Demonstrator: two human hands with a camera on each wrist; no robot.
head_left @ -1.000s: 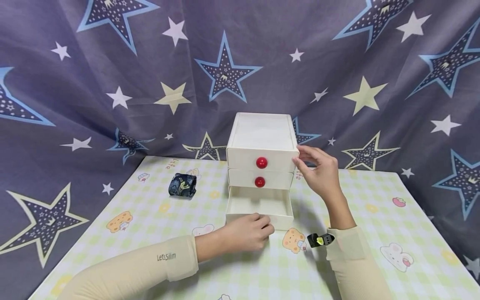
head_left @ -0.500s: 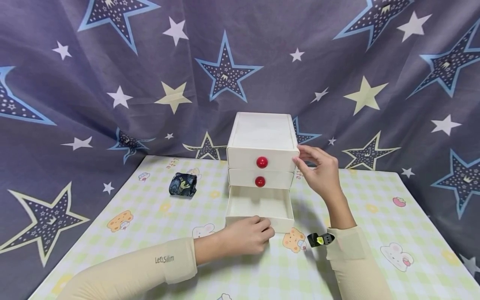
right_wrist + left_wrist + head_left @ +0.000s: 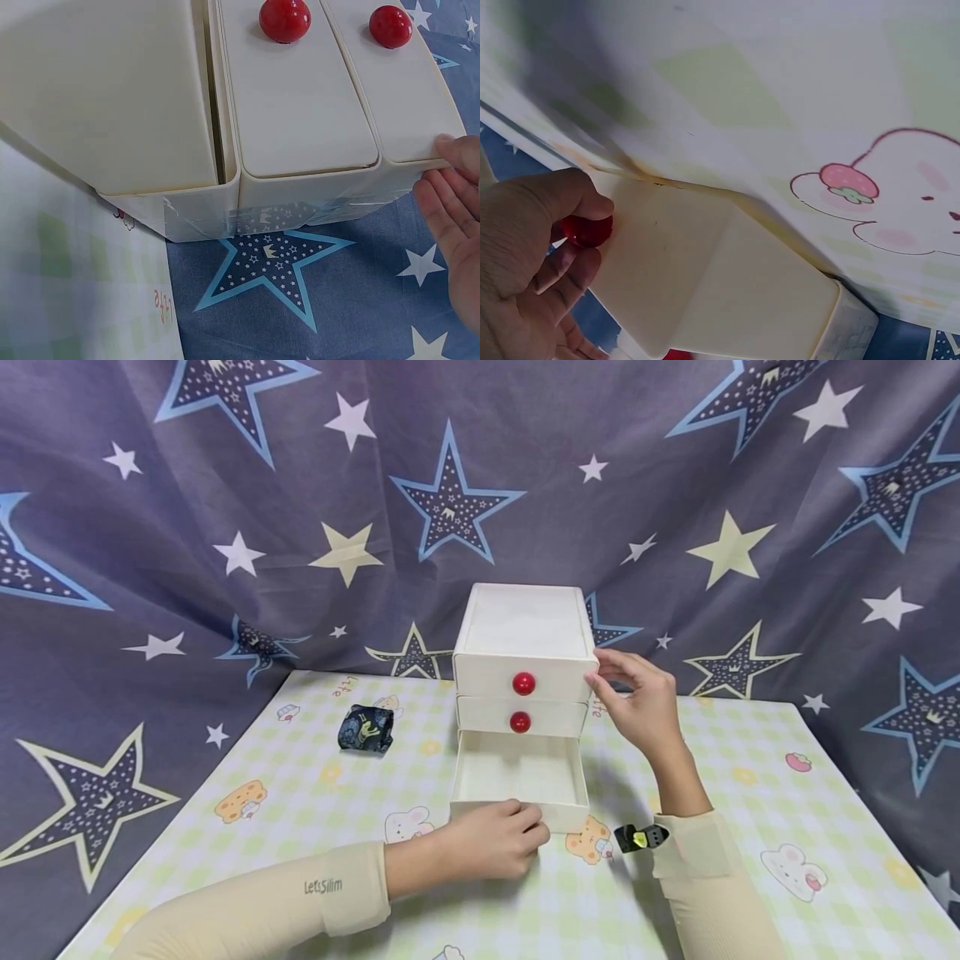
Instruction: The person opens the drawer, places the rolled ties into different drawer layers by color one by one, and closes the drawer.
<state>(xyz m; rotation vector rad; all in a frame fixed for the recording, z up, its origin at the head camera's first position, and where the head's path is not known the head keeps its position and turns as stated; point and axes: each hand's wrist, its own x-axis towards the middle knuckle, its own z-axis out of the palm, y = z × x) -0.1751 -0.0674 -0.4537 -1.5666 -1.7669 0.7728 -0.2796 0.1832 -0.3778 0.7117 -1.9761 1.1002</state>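
A white drawer cabinet (image 3: 528, 620) with three stacked drawers stands upright at the middle of the table. Its bottom drawer (image 3: 567, 817) is pulled out, and the inside that shows is bare. My left hand (image 3: 495, 842) pinches that drawer's red knob (image 3: 591, 231) between thumb and fingers; in the head view the hand hides the knob. My right hand (image 3: 639, 702) holds the cabinet's upper right front corner, thumb on the front of the top drawer (image 3: 416, 94) and fingers against the side. The upper two drawers, each with a red knob, sit closed.
A folded dark patterned cloth bundle (image 3: 366, 729) lies on the table left of the cabinet. A black strap with a yellow mark (image 3: 641, 838) sits at the right wrist. Behind the table hangs a star-printed curtain (image 3: 450, 493); a checked cloth (image 3: 300, 810) covers the tabletop.
The bottom drawer has slid farther out toward me, and my left hand has moved slightly nearer with it. My right hand has stayed at the cabinet's corner.
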